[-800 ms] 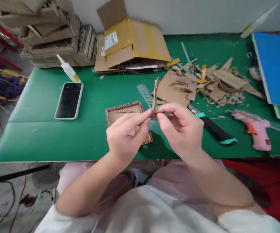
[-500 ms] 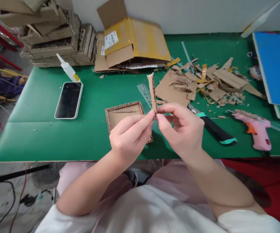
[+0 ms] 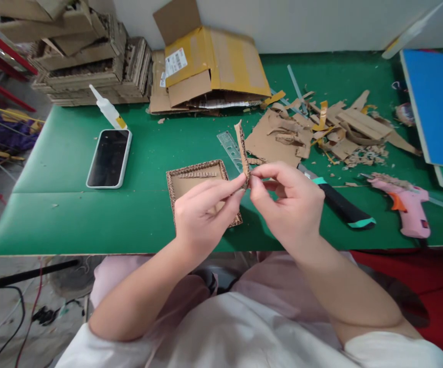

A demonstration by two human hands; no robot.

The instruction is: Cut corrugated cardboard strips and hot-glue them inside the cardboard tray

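A narrow cardboard strip (image 3: 242, 145) stands nearly upright between my hands, its corrugated edge showing. My left hand (image 3: 206, 209) pinches its lower end between thumb and fingers. From the other side, my right hand (image 3: 290, 202) also pinches that lower end, its other fingers curled in. Below and behind my left hand lies a shallow cardboard tray (image 3: 170, 191) with corrugated walls, partly hidden by the hand. Inside the tray rests a thin corrugated sliver (image 3: 196, 175). A clear ruler (image 3: 228, 145) lies on the table just behind the strip.
A utility knife (image 3: 344, 207) and a pink glue gun (image 3: 407, 204) lie to the right. Cardboard scraps (image 3: 355, 122) are heaped behind them. At left are a phone (image 3: 109, 158) and a glue bottle (image 3: 108, 110). A yellow-taped box (image 3: 221, 61) and stacked cardboard pieces (image 3: 87, 66) stand at the back.
The strip has dipped and turned slightly in my fingers. My left thumb has shifted lower, and both hands have moved a touch to the right.
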